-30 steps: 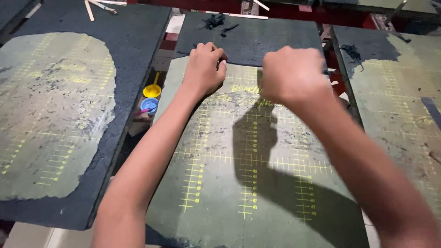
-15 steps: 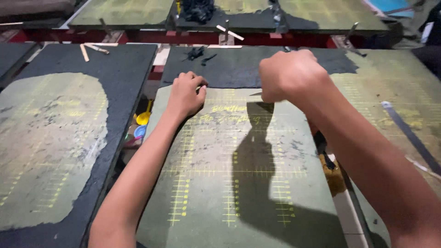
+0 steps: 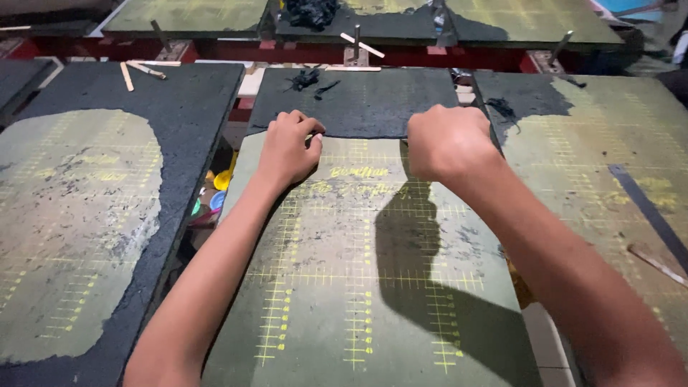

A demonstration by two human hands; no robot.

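A green board [image 3: 344,251] with yellow grid lines lies in front of me. A black rough layer [image 3: 365,104] covers only its far end. My left hand [image 3: 287,147] is closed on the near edge of that layer at the left, fingers curled over it. My right hand [image 3: 448,143] is a fist at the same edge on the right and seems to grip it, though its fingers are hidden. Small black scraps [image 3: 304,77] lie on the layer beyond my hands.
The left board [image 3: 72,215] shows a green patch ringed by black coating, and wooden sticks [image 3: 136,70] lie at its far end. The right board [image 3: 602,165] carries a dark strip [image 3: 645,204]. Coloured lids [image 3: 215,190] sit in the left gap. More boards [image 3: 201,14] stand beyond a red frame.
Both hands stay at the edge of the black layer. The view has tilted up, bringing the far row of boards into sight. The right fist has shifted slightly outward.
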